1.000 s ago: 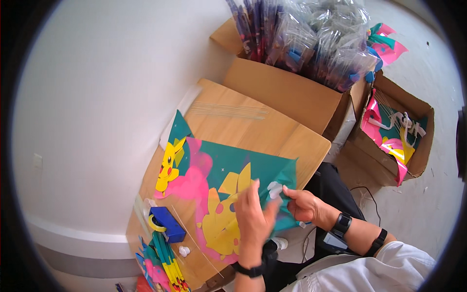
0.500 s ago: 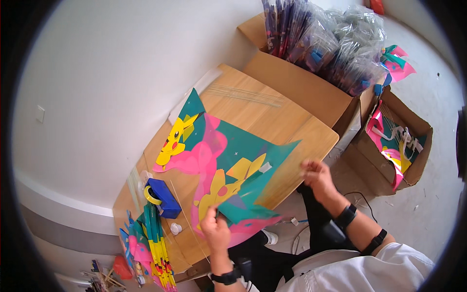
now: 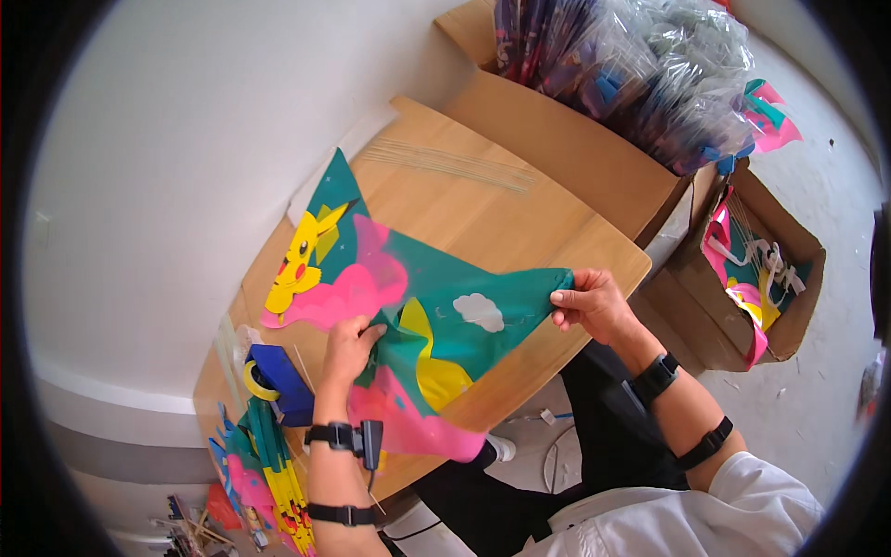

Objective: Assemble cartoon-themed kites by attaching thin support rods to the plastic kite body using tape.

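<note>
A thin teal, pink and yellow kite sheet, printed with yellow cartoon figures and a white cloud, lies partly spread over the wooden table. My right hand pinches its right-hand corner between thumb and fingers, near the table edge. Toward the sheet's middle, my left hand grips a bunched fold, and creases run from there. The sheet's pink lower part hangs over the table's near edge. Its far left corner, with one yellow figure, rests flat. Part of the second figure is hidden in the folds.
Thin rods lie along the table's far side. A blue tape dispenser with yellow tape stands left, beside folded kites. A large carton holds plastic-wrapped bundles; a smaller open carton sits at right.
My right hand, empty before, now holds the sheet's corner. My left hand has moved up and left with its fold. The sheet's right part is turned over, showing the cloud.
</note>
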